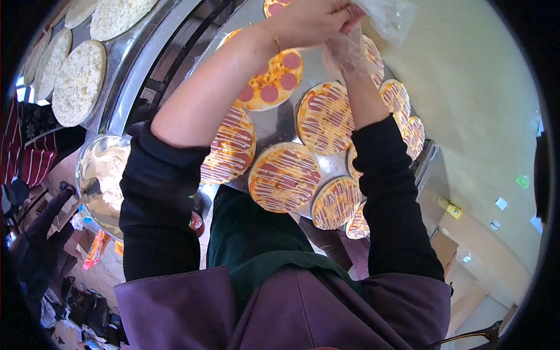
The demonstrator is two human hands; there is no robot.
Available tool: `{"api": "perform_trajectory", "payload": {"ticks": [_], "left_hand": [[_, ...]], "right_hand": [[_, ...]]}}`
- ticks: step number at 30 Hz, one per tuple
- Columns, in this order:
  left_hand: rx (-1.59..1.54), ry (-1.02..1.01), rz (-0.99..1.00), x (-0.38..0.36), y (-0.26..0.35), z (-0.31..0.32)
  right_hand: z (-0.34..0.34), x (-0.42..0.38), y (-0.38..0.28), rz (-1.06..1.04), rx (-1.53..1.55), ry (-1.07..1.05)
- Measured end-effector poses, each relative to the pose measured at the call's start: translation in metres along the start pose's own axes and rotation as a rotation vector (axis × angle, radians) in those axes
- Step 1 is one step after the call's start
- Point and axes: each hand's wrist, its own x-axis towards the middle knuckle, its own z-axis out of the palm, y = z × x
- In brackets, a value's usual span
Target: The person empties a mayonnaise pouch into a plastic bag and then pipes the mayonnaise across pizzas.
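Note:
My left hand (312,22) is bare and crosses over to the right at the top of the view. Its fingers are closed on a thin clear plastic glove (394,18), bunched up and hanging out to the right. Directly below it is my right hand (343,51), covered by crinkled clear plastic at the wrist; its fingers are mostly hidden. Under both hands lie several round pizzas on a metal table (280,122). One pizza (271,81) has sausage slices and cheese; others, like this drizzled pizza (284,177), carry pale sauce stripes.
Plain round pizza bases (80,81) lie on a metal surface at upper left. Below them stands a metal bowl (81,169) of creamy pale mixture. A pale wall (472,99) rises on the right, with a cardboard box (444,248) near its foot. Another person's legs (44,233) show at far left.

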Motion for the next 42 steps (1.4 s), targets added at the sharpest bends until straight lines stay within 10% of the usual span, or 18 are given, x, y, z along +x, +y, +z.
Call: {"api": "perform_trajectory", "payload": {"ticks": [8, 10, 14, 16, 17, 20, 32, 37, 42], "left_hand": [[-0.161, 0.097, -0.21, 0.012, -0.046, -0.042], [-0.188, 0.133, -0.197, 0.01, -0.044, -0.053], [-0.079, 0.114, -0.25, 0.004, -0.045, -0.067], [-0.093, 0.129, -0.205, 0.004, -0.057, -0.062], [-0.134, 0.165, -0.114, 0.005, -0.062, -0.053], [-0.145, 0.198, -0.041, 0.009, -0.057, -0.035], [-0.145, 0.222, -0.106, -0.007, -0.044, -0.076], [-0.041, 0.249, -0.11, -0.009, -0.049, -0.066], [-0.261, 0.286, -0.012, 0.0, -0.067, -0.004]], "right_hand": [[0.04, 0.06, 0.045, 0.271, 0.783, 0.106], [0.039, 0.065, 0.064, -0.11, -0.009, -0.158], [0.057, 0.068, 0.056, 0.011, -0.137, -0.094], [0.062, 0.063, 0.064, 0.13, 0.796, -0.022], [0.055, 0.063, 0.067, 0.131, 0.795, -0.022], [0.025, 0.065, 0.089, 0.3, 0.77, 0.043], [0.074, 0.075, 0.082, -0.191, -0.141, -0.01], [0.053, 0.085, 0.099, 0.258, 0.788, -0.009], [0.036, 0.059, 0.051, 0.249, 0.756, -0.327]]}}
